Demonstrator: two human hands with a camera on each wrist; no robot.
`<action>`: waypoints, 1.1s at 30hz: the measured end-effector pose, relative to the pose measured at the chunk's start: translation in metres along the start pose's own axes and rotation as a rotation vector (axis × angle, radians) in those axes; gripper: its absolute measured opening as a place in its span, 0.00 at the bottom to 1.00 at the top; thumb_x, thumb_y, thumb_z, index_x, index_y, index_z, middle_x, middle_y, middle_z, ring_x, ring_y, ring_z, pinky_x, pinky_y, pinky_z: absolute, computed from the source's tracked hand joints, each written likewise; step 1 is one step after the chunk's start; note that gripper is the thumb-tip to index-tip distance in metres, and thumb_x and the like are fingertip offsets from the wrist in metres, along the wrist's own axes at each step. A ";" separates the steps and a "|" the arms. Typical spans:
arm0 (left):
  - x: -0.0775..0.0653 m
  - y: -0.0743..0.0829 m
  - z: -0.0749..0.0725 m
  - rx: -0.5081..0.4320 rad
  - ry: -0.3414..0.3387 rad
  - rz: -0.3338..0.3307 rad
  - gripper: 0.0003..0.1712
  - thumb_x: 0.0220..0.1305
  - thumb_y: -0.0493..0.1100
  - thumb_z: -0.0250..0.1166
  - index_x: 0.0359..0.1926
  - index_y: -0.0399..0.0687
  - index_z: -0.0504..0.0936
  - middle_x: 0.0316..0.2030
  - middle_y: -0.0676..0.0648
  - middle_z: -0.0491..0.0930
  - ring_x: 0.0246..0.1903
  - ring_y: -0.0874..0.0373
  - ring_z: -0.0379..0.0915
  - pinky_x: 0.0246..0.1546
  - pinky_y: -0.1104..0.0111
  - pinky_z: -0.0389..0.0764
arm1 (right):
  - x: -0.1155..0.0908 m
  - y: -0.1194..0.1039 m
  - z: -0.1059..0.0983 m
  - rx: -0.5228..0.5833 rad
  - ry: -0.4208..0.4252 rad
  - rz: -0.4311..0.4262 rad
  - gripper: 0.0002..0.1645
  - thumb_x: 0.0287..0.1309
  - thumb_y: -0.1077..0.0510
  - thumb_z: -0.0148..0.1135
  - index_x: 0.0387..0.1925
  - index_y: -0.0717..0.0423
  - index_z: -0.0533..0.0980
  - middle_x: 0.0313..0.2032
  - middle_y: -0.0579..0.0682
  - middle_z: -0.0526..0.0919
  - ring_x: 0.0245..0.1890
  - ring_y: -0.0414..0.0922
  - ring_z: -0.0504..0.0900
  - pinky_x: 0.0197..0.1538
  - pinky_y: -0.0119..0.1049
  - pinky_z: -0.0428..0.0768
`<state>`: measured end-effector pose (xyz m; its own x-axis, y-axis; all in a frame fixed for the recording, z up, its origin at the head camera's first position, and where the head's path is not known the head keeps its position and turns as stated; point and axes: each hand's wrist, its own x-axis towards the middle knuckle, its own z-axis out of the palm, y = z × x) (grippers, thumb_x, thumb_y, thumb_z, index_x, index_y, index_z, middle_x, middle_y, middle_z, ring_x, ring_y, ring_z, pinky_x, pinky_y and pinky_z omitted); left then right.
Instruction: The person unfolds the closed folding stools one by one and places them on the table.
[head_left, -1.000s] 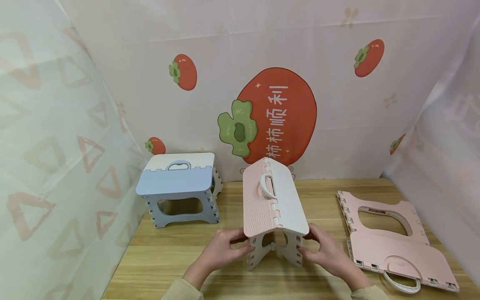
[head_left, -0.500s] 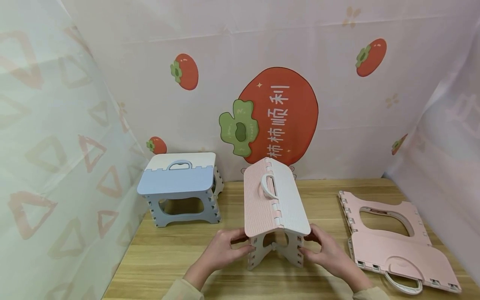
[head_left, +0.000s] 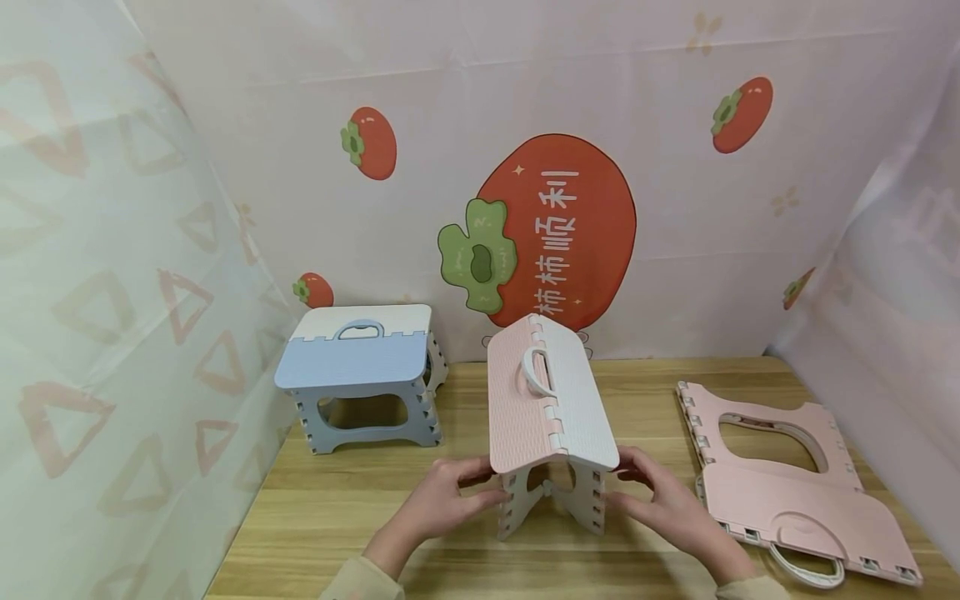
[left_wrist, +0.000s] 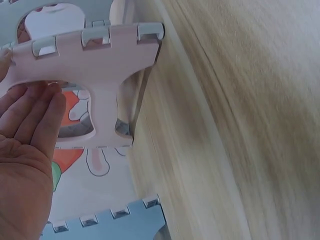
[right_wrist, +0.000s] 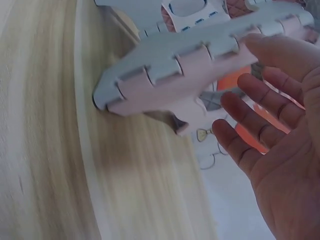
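In the head view a pink and white folding stool [head_left: 553, 400] stands on its legs in the middle, its two-part top peaked like a roof, with a white handle loop along the ridge. At its left side is my left hand [head_left: 448, 498], gripping a leg panel; the left wrist view shows fingertips at the panel's oval opening [left_wrist: 75, 131] and the thumb by the hinged edge. On the other side my right hand [head_left: 660, 504] has its fingers spread beside the leg. There, in the right wrist view, the thumb [right_wrist: 280, 52] lies right at the hinged edge [right_wrist: 195, 62].
A blue and white folding stool [head_left: 352, 362] stands unfolded at the back left. Folded flat at the right lies a pink stool [head_left: 802, 508], its white handle sticking out toward the front. A printed curtain [head_left: 405, 217] surrounds the wooden table [head_left: 322, 521].
My right hand has loosened and shifted slightly right, away from the stool's leg. The left hand keeps its grip, and the stool's peaked shape looks nearly the same.
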<state>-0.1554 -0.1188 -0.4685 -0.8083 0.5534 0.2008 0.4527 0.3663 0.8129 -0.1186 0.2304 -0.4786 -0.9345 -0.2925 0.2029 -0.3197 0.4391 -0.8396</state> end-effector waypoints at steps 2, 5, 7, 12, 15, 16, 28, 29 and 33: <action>-0.001 -0.001 -0.004 -0.007 -0.012 -0.017 0.26 0.68 0.53 0.69 0.62 0.48 0.83 0.57 0.48 0.84 0.56 0.50 0.82 0.56 0.61 0.84 | -0.001 0.002 -0.004 -0.004 0.017 -0.024 0.30 0.64 0.57 0.70 0.65 0.51 0.72 0.56 0.45 0.81 0.55 0.35 0.79 0.59 0.43 0.81; -0.003 -0.002 -0.012 0.014 -0.006 -0.036 0.27 0.71 0.51 0.67 0.65 0.43 0.80 0.60 0.46 0.82 0.58 0.47 0.80 0.58 0.60 0.82 | -0.002 0.004 -0.010 -0.026 0.040 -0.059 0.29 0.67 0.59 0.68 0.67 0.51 0.72 0.57 0.44 0.81 0.56 0.36 0.79 0.59 0.38 0.81; -0.004 -0.003 -0.018 0.045 0.012 -0.030 0.27 0.72 0.49 0.66 0.65 0.41 0.79 0.61 0.44 0.81 0.59 0.46 0.80 0.59 0.58 0.81 | -0.003 0.004 -0.015 -0.051 0.053 -0.086 0.28 0.68 0.60 0.66 0.67 0.51 0.72 0.57 0.45 0.81 0.57 0.37 0.79 0.59 0.34 0.80; -0.001 -0.001 -0.035 0.137 0.110 0.045 0.25 0.69 0.44 0.68 0.65 0.44 0.80 0.61 0.44 0.81 0.58 0.47 0.80 0.58 0.53 0.82 | -0.002 -0.001 -0.028 -0.118 0.090 -0.113 0.31 0.69 0.61 0.65 0.71 0.48 0.70 0.62 0.50 0.81 0.60 0.37 0.78 0.60 0.24 0.76; 0.001 0.002 -0.046 0.227 0.172 0.101 0.26 0.68 0.45 0.69 0.66 0.46 0.80 0.60 0.46 0.82 0.56 0.47 0.82 0.55 0.52 0.84 | -0.001 -0.007 -0.036 -0.169 0.097 -0.113 0.34 0.70 0.59 0.64 0.74 0.44 0.68 0.65 0.49 0.79 0.62 0.34 0.76 0.61 0.19 0.71; 0.003 0.003 -0.050 0.255 0.185 0.116 0.27 0.68 0.45 0.70 0.66 0.47 0.80 0.60 0.47 0.82 0.56 0.48 0.82 0.55 0.53 0.84 | 0.000 -0.010 -0.038 -0.184 0.095 -0.110 0.34 0.70 0.59 0.64 0.74 0.43 0.67 0.67 0.48 0.78 0.64 0.33 0.74 0.62 0.18 0.69; 0.032 0.032 -0.074 0.385 0.120 0.250 0.42 0.66 0.51 0.71 0.76 0.45 0.66 0.71 0.45 0.70 0.69 0.49 0.70 0.65 0.51 0.76 | 0.024 -0.034 -0.055 -0.326 0.042 -0.133 0.43 0.69 0.55 0.65 0.79 0.36 0.58 0.74 0.41 0.67 0.71 0.36 0.66 0.68 0.36 0.72; 0.035 0.035 -0.074 0.391 0.110 0.252 0.44 0.66 0.52 0.71 0.77 0.45 0.64 0.72 0.45 0.69 0.69 0.49 0.68 0.66 0.50 0.74 | 0.026 -0.036 -0.055 -0.324 0.036 -0.134 0.44 0.69 0.54 0.65 0.79 0.36 0.57 0.75 0.41 0.66 0.72 0.39 0.66 0.68 0.42 0.73; 0.047 0.048 -0.074 0.402 0.061 0.236 0.48 0.66 0.57 0.70 0.79 0.48 0.60 0.75 0.49 0.63 0.72 0.51 0.65 0.68 0.51 0.72 | 0.037 -0.046 -0.054 -0.291 -0.001 -0.123 0.45 0.69 0.51 0.65 0.80 0.34 0.56 0.76 0.45 0.64 0.73 0.53 0.67 0.66 0.64 0.72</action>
<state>-0.1997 -0.1307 -0.3798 -0.6810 0.6155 0.3967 0.7269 0.5028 0.4677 -0.1471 0.2452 -0.4054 -0.8858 -0.3597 0.2932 -0.4621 0.6248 -0.6294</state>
